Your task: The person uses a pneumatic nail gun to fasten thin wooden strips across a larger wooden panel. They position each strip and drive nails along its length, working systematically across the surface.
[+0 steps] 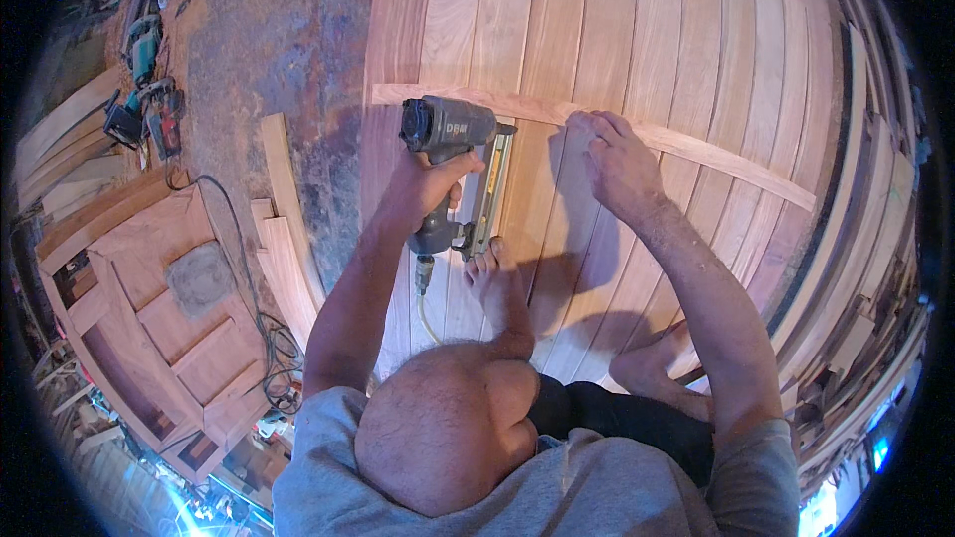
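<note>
My left hand (436, 185) is wrapped round the handle of a black nail gun (460, 125). The gun's nose points right and sits by the near edge of a narrow wooden strip (731, 161). This strip runs crosswise over a panel of reddish boards (582, 15). Against the strip, right of the nose, my right hand (625, 165) has its fingers curled and gripping; the fingertips are partly hidden. The gun's magazine slants down toward my bare foot (497, 283), which rests on the boards. From the handle's base hangs a pale air hose (428, 318).
A framed wooden panel (164, 323) lies at the left, with a grey block (204, 278) on it and a dark cable (234, 224) alongside. Short wooden offcuts (284, 229) lie beside the boards. Power tools (147, 104) sit farther left. Long timber (860, 199) is stacked along the right.
</note>
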Demonstrator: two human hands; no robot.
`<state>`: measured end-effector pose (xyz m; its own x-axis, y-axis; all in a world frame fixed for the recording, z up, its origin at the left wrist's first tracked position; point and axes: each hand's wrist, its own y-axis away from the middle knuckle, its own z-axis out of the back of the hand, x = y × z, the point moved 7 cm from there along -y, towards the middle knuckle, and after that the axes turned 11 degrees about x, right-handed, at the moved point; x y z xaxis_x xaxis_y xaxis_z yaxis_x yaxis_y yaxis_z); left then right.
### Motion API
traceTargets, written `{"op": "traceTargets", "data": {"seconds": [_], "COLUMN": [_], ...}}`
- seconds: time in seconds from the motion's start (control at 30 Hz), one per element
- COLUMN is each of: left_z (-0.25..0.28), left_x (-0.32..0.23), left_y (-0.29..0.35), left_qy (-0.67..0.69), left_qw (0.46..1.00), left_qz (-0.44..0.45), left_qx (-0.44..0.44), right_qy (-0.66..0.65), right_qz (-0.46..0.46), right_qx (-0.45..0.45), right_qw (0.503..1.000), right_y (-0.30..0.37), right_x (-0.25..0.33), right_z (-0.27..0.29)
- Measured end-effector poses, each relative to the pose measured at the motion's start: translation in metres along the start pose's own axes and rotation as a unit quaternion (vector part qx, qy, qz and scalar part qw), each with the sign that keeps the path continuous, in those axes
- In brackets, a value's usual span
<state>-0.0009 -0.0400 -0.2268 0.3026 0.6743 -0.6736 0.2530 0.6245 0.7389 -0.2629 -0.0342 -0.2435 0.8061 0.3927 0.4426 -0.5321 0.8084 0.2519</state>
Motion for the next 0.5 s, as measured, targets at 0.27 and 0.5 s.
{"op": "traceTargets", "data": {"seconds": [0.27,0.5], "left_z": [0.0007,0.0075], "left_x": [-0.0008,-0.0026], "left_y": [-0.0064,-0.0083], "left_qy": [-0.008,-0.028], "left_qw": [1.000,0.999], "left_qz": [0.000,-0.009], "left_qx": [0.010,0.027], "right_qy": [-0.006,-0.001], "right_qz": [0.007,0.001], "right_qx": [-0.008,-0.028], "right_qw": [1.000,1.000], "right_y": [-0.0035,-0.0028], "right_x": [-0.0028,-0.0048], "right_z": [0.0015,0.0012]}}
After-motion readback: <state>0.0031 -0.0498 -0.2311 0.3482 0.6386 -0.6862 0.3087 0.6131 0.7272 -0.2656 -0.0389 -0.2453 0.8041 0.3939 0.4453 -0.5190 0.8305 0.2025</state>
